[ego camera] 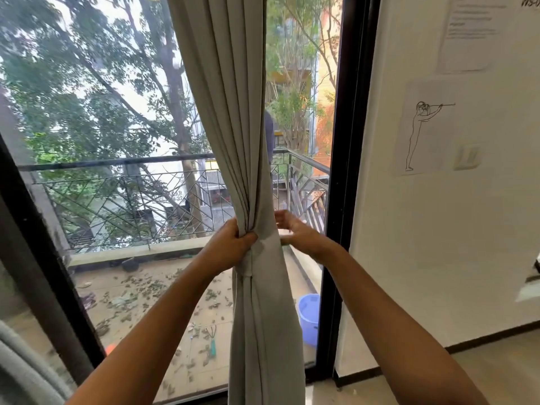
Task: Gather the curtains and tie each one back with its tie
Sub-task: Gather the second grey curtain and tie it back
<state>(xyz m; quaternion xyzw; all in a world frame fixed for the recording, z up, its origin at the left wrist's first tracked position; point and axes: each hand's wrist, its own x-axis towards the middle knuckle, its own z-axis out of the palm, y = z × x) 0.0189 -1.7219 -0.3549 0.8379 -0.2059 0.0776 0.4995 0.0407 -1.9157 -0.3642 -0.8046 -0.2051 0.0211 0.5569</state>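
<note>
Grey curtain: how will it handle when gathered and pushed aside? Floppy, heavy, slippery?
Likely floppy: the curtain pinches into tight folds where the left hand grips it, then widens below. Probably light to moderate in weight, since one hand bunches its full width. It looks like matte woven cloth, so it should not slip much, but the pleats would likely spread if released.

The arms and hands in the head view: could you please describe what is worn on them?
The left forearm and right forearm are bare to the frame's edge: no sleeves, watch, bracelets or gloves. No ring shows on the left hand or the right hand, though the curtain covers part of each.
</note>
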